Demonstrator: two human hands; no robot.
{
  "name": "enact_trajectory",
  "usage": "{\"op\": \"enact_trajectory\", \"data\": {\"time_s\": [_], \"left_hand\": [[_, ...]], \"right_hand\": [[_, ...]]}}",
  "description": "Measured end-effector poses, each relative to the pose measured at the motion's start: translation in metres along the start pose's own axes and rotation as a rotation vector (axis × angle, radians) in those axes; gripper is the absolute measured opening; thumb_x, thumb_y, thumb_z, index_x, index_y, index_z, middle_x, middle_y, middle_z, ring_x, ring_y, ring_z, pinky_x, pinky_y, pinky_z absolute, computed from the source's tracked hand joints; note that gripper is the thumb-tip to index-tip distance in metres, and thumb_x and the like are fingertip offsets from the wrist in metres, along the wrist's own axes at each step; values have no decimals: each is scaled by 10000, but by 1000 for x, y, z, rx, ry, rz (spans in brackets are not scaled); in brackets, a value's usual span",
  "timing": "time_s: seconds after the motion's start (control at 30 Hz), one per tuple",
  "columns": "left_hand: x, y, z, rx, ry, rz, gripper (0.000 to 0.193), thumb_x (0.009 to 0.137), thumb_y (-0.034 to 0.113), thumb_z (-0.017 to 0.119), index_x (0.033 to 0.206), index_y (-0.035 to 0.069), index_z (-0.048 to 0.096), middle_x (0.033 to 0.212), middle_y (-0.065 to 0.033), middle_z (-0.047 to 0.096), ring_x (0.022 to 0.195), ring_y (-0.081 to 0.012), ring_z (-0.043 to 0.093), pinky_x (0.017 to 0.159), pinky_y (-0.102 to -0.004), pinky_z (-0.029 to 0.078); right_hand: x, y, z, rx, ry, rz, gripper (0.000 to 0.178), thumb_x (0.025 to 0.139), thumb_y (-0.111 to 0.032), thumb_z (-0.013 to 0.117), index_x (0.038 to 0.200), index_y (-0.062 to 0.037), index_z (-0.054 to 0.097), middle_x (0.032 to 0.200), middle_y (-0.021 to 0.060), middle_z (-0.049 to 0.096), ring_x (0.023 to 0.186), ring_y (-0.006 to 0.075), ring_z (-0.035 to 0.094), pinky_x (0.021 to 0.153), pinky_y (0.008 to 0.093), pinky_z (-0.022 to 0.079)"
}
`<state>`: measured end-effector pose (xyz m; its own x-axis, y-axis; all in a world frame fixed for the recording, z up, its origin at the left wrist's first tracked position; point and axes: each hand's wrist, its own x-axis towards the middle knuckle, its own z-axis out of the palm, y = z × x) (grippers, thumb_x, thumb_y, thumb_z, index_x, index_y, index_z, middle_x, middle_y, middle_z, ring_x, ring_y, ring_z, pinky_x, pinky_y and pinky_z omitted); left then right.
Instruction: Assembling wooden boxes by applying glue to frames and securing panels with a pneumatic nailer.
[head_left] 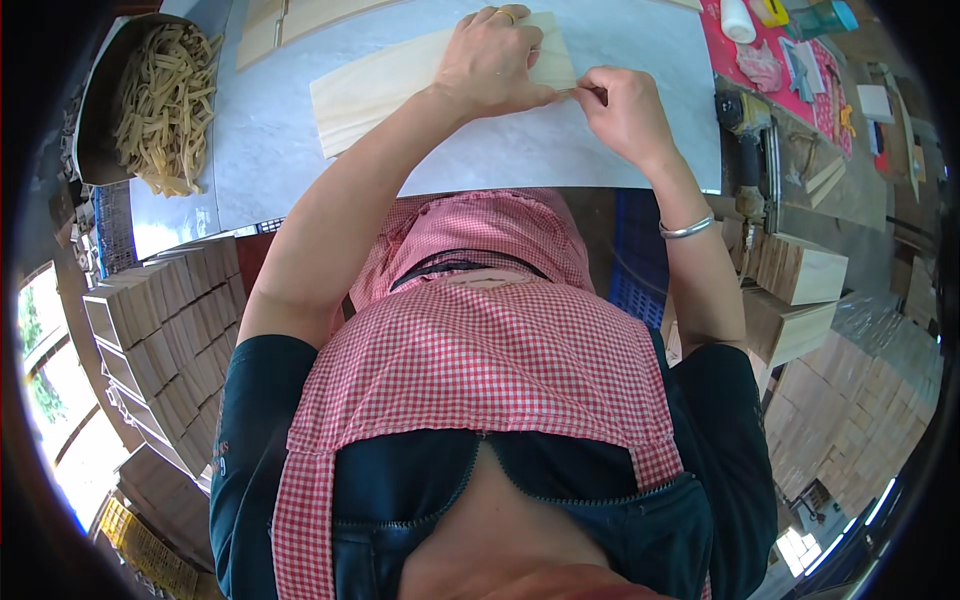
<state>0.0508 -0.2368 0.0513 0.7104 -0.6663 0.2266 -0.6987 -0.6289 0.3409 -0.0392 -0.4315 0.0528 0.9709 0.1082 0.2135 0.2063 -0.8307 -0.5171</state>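
Observation:
A pale, thin wooden board (375,95) lies flat on the grey-white marbled tabletop (270,150). My left hand (490,60), with a ring on one finger, bears down on the board's right part, fingers bent over it and thumb stretched toward the right end. Just past that thumb, at the board's lower right corner, my right hand (630,115) is closed in a pinch. A small thin thing shows between the two hands' tips, too small to name. The right wrist wears a silver bangle (687,228).
At the left stands a bin (95,130) heaped with tan strips (165,110). More boards (300,20) lie along the far edge. A power tool (742,115) and a red-covered surface (735,60) with bottles are at the right. Wooden boxes (165,310) are stacked on both sides.

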Motion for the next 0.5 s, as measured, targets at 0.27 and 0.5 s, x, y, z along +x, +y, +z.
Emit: {"op": "enact_trajectory", "data": {"time_s": [0.27, 0.5], "left_hand": [[0, -2, 1, -72, 77, 65, 490, 714, 511, 810, 810, 56, 657, 1324, -236, 593, 1162, -406, 582, 1010, -497, 446], [-5, -8, 1, -120, 86, 63, 476, 718, 497, 813, 802, 57, 651, 1336, -237, 590, 1186, -405, 573, 1027, -500, 436]], "right_hand": [[-5, 4, 2, -64, 30, -59, 56, 835, -43, 717, 864, 1, 699, 748, 76, 666, 598, 224, 549, 593, 339, 438], [-60, 91, -61, -494, 382, 155, 407, 875, -258, 743, 1177, -2, 646, 1038, 191, 681, 912, 367, 623, 851, 433, 511]]}}
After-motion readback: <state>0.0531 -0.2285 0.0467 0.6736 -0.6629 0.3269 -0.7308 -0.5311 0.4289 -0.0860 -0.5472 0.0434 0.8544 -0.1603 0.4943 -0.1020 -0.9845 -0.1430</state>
